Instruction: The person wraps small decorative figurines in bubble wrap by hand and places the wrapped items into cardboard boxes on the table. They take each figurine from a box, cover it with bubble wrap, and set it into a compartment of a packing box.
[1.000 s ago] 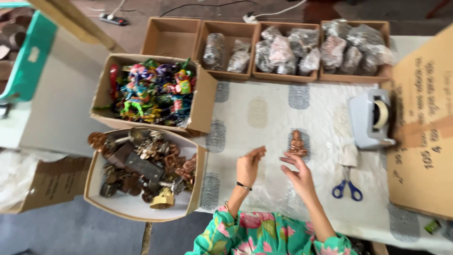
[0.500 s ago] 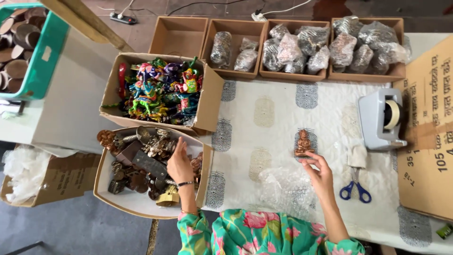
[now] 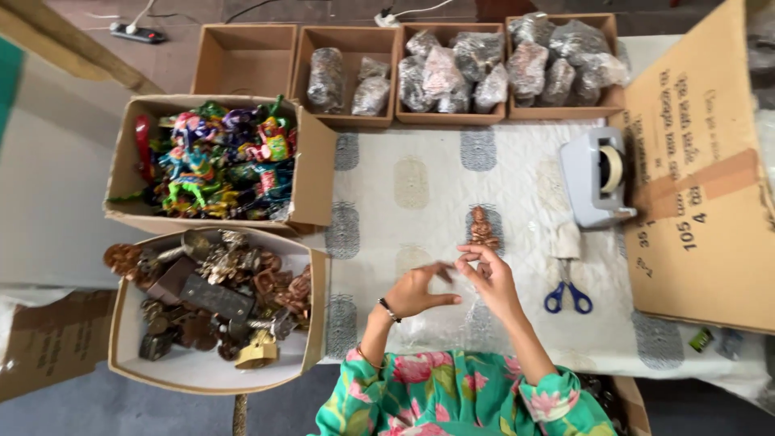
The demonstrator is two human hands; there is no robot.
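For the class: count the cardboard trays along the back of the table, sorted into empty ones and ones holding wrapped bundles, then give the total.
Empty trays: 1
Trays with wrapped bundles: 3, at and
Total: 4

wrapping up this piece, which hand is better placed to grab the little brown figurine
Right, probably. The right hand sits just below the brown figurine, fingertips almost at its base; the left hand is lower and further off.
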